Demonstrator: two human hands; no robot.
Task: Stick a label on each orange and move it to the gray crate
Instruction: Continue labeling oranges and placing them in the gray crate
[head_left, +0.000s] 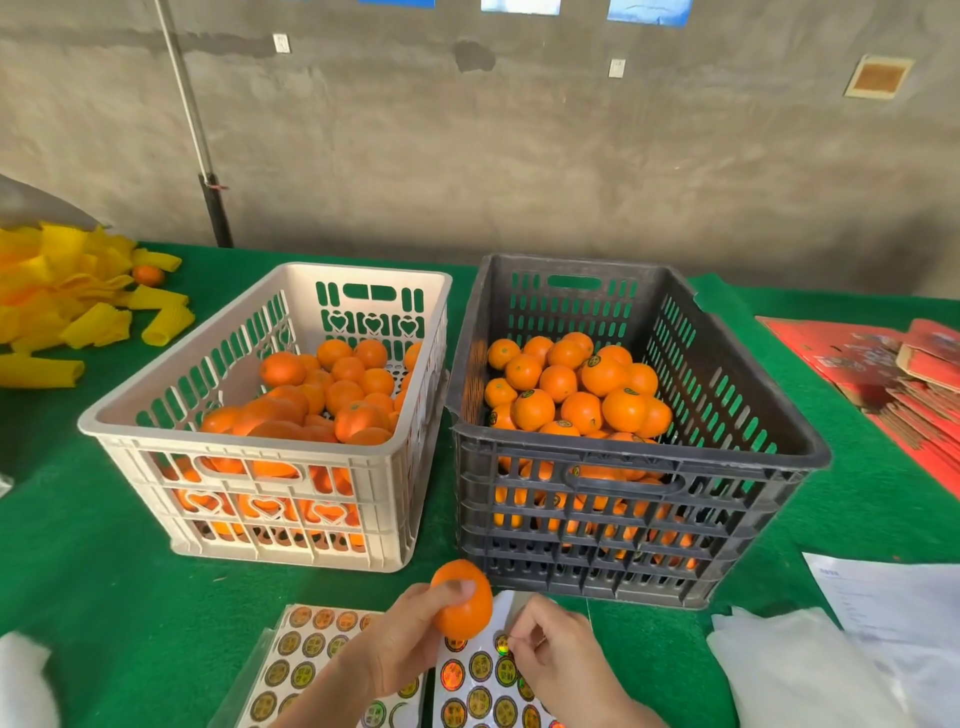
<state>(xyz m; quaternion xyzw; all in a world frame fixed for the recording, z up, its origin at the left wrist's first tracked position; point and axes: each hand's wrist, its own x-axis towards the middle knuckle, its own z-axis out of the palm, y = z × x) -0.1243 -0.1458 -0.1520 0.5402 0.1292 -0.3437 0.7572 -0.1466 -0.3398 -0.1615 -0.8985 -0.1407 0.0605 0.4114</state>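
Note:
My left hand (402, 642) grips one orange (464, 603) just above the label sheets, in front of the crates. My right hand (553, 652) pinches at a round label (502, 644) on the right sheet of stickers (483, 691). A second sticker sheet (306, 654) lies to the left under my left forearm. The white crate (260, 431) on the left holds several unlabeled oranges. The gray crate (644, 452) on the right holds several oranges with labels on them.
Everything sits on a green cloth table (78, 561). Yellow foam sleeves (78, 306) and a loose orange (148, 275) lie far left. Red cartons (893, 374) are stacked far right. Papers and white plastic (831, 649) lie near right. A concrete wall rises behind.

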